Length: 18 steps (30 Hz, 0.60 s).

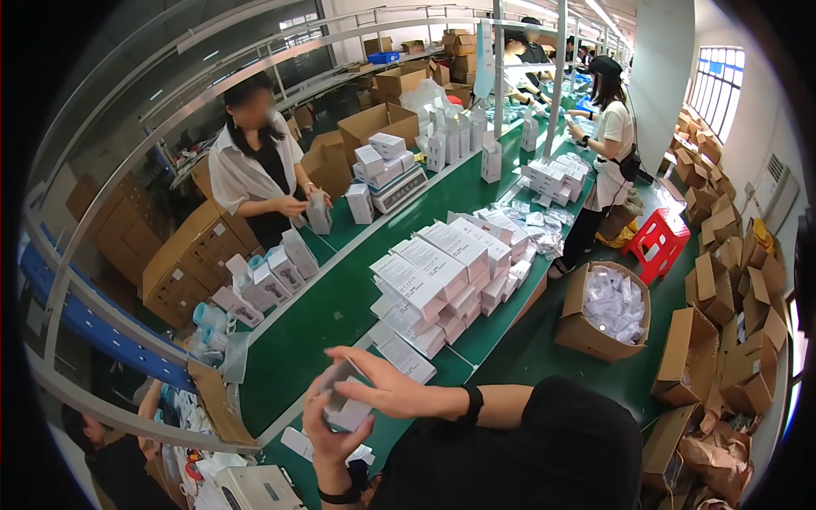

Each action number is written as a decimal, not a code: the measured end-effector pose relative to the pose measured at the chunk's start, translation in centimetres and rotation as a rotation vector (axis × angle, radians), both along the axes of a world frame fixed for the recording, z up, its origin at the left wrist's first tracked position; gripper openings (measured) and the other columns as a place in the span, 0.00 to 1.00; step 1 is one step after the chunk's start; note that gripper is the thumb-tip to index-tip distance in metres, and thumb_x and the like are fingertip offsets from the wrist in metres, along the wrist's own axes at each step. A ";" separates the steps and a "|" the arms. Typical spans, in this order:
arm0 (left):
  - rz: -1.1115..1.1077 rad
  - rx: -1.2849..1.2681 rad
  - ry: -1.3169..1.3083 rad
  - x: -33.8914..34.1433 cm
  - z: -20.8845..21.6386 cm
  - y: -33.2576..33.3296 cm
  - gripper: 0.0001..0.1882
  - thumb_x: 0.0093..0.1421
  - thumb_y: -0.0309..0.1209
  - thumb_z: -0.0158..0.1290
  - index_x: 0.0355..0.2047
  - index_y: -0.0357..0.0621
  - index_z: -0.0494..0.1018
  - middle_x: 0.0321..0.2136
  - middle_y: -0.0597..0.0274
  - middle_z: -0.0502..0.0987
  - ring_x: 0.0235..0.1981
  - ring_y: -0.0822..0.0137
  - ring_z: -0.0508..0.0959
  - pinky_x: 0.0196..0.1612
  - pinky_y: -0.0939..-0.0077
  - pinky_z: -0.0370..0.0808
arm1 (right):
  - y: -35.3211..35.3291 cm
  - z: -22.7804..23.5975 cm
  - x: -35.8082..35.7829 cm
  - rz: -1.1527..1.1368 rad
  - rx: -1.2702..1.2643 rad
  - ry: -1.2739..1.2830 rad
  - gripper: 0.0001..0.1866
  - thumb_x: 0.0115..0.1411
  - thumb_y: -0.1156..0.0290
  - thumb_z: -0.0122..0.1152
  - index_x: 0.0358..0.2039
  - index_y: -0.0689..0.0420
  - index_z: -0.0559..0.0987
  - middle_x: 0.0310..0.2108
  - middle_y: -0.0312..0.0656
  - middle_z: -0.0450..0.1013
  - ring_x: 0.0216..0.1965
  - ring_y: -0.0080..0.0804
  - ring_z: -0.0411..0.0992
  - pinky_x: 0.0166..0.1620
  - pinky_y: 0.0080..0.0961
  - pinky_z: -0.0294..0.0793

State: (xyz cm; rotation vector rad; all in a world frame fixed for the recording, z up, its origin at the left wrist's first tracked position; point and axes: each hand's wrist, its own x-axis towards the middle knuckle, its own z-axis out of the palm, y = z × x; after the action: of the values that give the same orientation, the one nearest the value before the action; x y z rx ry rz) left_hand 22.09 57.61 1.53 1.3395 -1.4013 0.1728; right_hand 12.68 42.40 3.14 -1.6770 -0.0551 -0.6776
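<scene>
A small white box (347, 411) is between my two hands above the near edge of the green table. My left hand (321, 429) wraps round its left and lower side, fingers bent. My right hand (382, 384) grips its upper side, with the thumb across it. Just beyond, a large stack of white printed boxes (433, 268) lies on the table, several layers high. Below my hands a white flat piece (297, 444) rests on the table, partly hidden by my left wrist.
Across the green conveyor belt (319, 331) a person (255, 161) holds a white box beside a scale (399, 191) stacked with boxes. At the right stand a carton of clear bags (608, 310), a red stool (659, 242) and several open cartons (688, 357). A metal rail (110, 195) runs along the left.
</scene>
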 end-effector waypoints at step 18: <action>-0.372 -0.149 1.298 -2.0 -2.3 -2.8 0.27 0.71 0.35 0.51 0.67 0.40 0.61 0.64 0.51 0.68 0.65 0.58 0.69 0.68 0.63 0.65 | -0.5 -2.1 -1.3 -0.129 0.086 0.075 0.25 0.65 0.71 0.54 0.63 0.61 0.71 0.56 0.53 0.71 0.59 0.53 0.69 0.63 0.42 0.66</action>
State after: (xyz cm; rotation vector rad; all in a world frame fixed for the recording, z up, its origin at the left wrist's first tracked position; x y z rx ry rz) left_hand 20.12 54.83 -0.77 0.7286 -0.4601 -0.7168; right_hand 11.43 41.90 1.06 -1.6318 0.1348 -0.7034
